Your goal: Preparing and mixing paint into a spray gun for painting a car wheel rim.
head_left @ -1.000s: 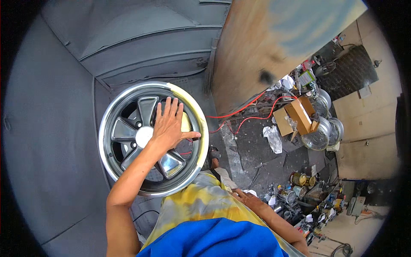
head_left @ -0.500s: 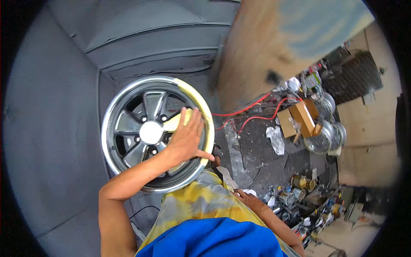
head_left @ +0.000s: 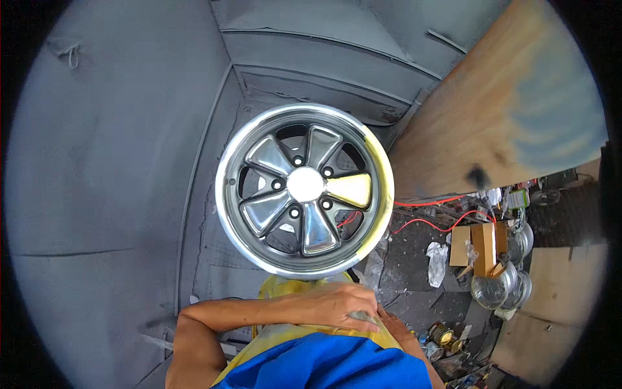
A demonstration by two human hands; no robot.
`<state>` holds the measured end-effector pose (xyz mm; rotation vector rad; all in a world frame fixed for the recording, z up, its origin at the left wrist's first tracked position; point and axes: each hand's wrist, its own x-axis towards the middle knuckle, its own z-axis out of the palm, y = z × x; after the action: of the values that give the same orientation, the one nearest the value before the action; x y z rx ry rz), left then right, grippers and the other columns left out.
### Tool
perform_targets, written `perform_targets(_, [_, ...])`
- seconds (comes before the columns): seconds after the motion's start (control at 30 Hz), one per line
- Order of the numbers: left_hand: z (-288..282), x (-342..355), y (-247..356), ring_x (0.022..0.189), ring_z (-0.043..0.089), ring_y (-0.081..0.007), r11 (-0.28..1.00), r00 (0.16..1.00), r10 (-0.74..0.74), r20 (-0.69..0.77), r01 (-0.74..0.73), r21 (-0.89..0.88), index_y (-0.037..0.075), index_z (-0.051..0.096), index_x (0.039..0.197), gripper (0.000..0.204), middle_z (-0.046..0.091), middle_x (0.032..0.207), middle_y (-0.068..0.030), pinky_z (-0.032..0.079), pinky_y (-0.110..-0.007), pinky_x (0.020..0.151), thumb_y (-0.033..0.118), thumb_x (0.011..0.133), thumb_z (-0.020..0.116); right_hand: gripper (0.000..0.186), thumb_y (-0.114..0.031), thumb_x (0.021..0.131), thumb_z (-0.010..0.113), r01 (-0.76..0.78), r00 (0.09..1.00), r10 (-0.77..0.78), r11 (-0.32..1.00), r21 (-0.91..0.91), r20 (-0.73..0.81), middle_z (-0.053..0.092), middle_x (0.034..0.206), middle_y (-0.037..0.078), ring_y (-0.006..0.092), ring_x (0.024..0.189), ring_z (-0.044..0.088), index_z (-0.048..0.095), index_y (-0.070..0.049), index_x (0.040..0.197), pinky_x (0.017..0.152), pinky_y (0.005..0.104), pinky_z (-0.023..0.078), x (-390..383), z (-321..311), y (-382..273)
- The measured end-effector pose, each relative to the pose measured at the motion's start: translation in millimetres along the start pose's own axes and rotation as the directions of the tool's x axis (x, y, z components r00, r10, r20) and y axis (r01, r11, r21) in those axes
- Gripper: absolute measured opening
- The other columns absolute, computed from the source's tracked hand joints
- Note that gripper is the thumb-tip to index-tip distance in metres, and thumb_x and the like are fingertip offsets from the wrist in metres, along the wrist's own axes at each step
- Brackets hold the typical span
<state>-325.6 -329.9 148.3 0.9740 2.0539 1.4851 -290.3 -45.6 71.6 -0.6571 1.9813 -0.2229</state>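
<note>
A polished five-spoke car wheel [head_left: 267,155] stands face up at the middle, with a bright centre cap. Yellow tones show on its right spoke and right rim. Neither hand touches it now. My left hand [head_left: 346,303] is drawn in across my front, just below the wheel, with its fingers curled in against the yellow-grey apron [head_left: 275,286]. A greyish bit shows under those fingers, too unclear to name. My right hand [head_left: 389,321] lies beside it at my right side, partly covered by the left hand and clothing, so its fingers are mostly hidden.
Grey walls [head_left: 116,162] close in on the left and behind. A large wooden panel [head_left: 466,142] leans at the right. Beyond it, a red hose [head_left: 424,222], a cardboard box [head_left: 483,249], clear round items [head_left: 495,288] and crumpled white paper [head_left: 437,264] litter the floor.
My left hand has left the wheel's face and come back to the apron. My right hand sits nearer to it. The view has turned, shifting the wheel rightward in the picture.
</note>
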Motion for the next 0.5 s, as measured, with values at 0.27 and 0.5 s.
perform_targets(0.27, [29, -20, -22, 0.136, 0.052, -0.0296, 0.890, 0.973, 0.099, 0.207, 0.007, -0.456, 0.003, 0.062, 0.138, 0.049, 0.058, 0.144, -0.0165, 0.041, -0.039, 0.113, 0.041, 0.108, 0.051, 0.071, -0.027, 0.095, 0.055, 0.038, 0.999, -0.036, 0.995, -0.088, 0.023, 0.037, 0.151, 0.020, 0.0483, 0.118, 0.062, 0.027, -0.014, 0.159, 0.102, 0.0542, 0.049, -2, -6, -2])
perform_targets(0.5, [23, -21, -15, 0.151, 0.032, -0.0271, 0.929, 0.915, 0.030, 0.403, 0.123, -0.349, 0.009, 0.043, 0.155, 0.061, 0.041, 0.160, -0.0151, 0.021, -0.042, 0.125, 0.050, 0.110, 0.037, 0.071, -0.028, 0.095, 0.055, -0.001, 1.000, 0.003, 0.998, -0.070, 0.027, 0.036, 0.152, 0.020, 0.0479, 0.118, 0.062, 0.027, -0.014, 0.159, 0.103, 0.0541, 0.048, -6, -6, -7])
